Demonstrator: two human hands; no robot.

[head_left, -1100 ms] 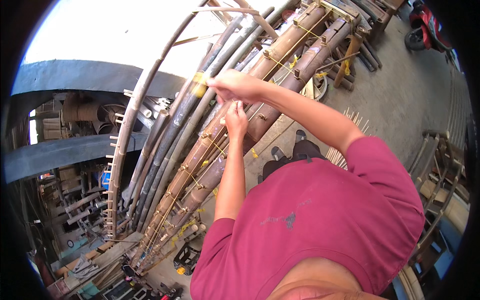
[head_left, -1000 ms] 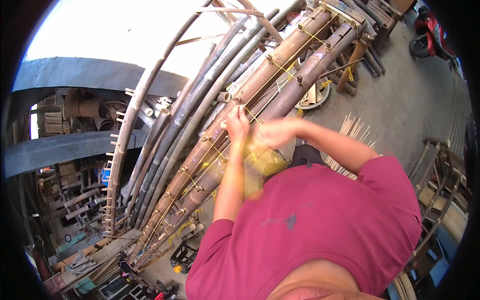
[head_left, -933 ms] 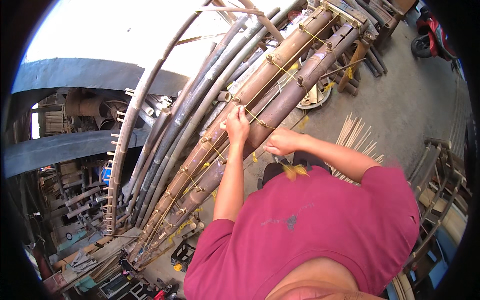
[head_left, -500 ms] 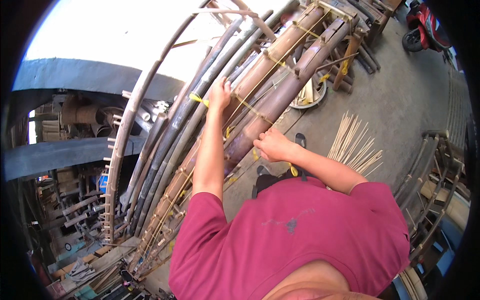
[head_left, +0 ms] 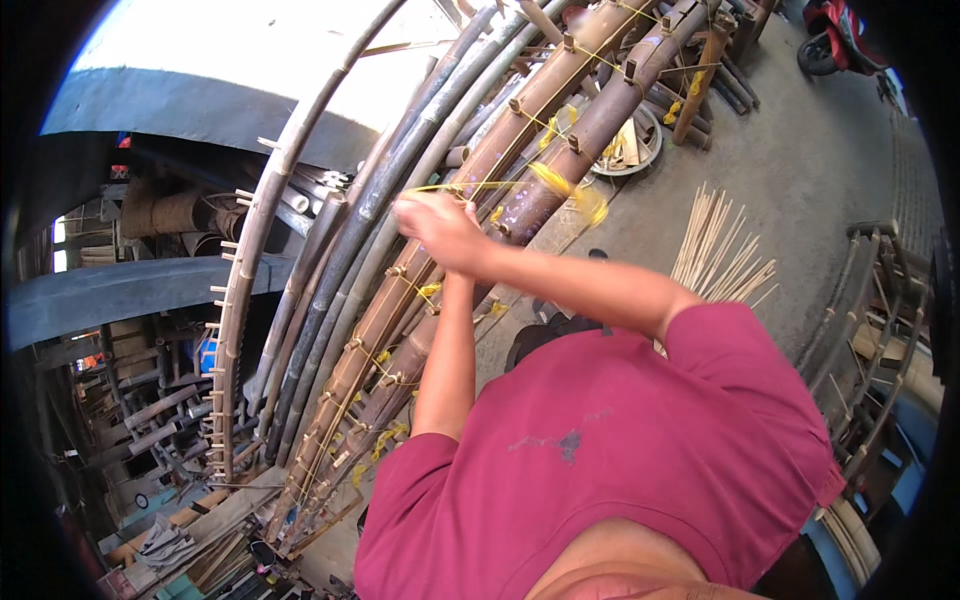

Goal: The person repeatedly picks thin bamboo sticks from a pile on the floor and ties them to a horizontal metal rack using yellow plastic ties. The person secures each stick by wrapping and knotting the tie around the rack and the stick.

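My right hand (head_left: 435,228) reaches across to the left, over the far one of two long brown bamboo poles (head_left: 490,160). Its fingers are closed on a thin yellow strap (head_left: 490,185). The strap runs right from the hand to a loose yellow bundle (head_left: 570,192), blurred by motion above the near bamboo pole (head_left: 598,118). My left forearm (head_left: 450,350) comes up beneath the right wrist. The left hand is mostly hidden behind the right, so its fingers cannot be made out. Short pegs and yellow ties line both poles.
Dark and grey poles (head_left: 345,245) lie to the left, beside a curved pegged rail (head_left: 243,270). Thin bamboo sticks (head_left: 715,250) fan out on the floor at right. A round basin (head_left: 650,150) holds split pieces. A red motorbike (head_left: 838,35) stands far right.
My right hand has swung left from the near pole to the far pole, covering my left hand. The yellow bundle has come into view above the poles. The view has shifted slightly.
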